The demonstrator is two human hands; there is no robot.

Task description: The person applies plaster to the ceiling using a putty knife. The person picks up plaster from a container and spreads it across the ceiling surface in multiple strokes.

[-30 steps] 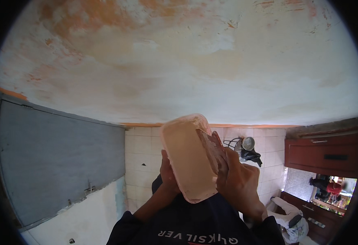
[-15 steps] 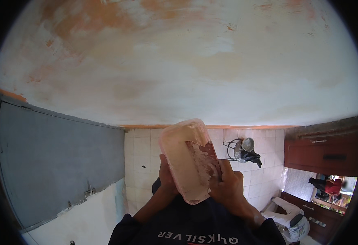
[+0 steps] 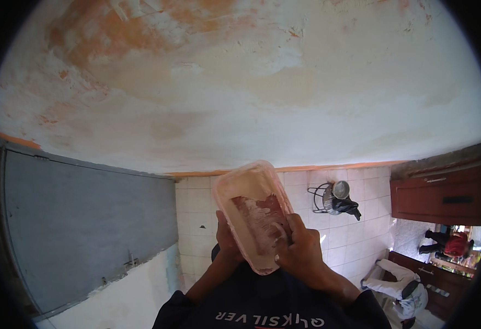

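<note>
pinkish tray (image 3: 224,178) of tan paste (image 3: 242,190), white-streaked reddish-brown blade (image 3: 257,219) inside

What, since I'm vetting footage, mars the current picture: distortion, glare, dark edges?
Head view throughout: black corners; the flat grey rectangular door bows along its edges; pale square floor tiles catch a bright patch of light; the pale pink rectangular tub looks fairly clear.

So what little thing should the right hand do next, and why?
Maybe the right hand should gently scrape the wide, flat, reddish-brown blade against the rim of the rectangular, pale-pink, plastic-looking tray. Whitish smears cover the blade unevenly, so that could even them out, and the left hand holds the tray's left side.
</note>
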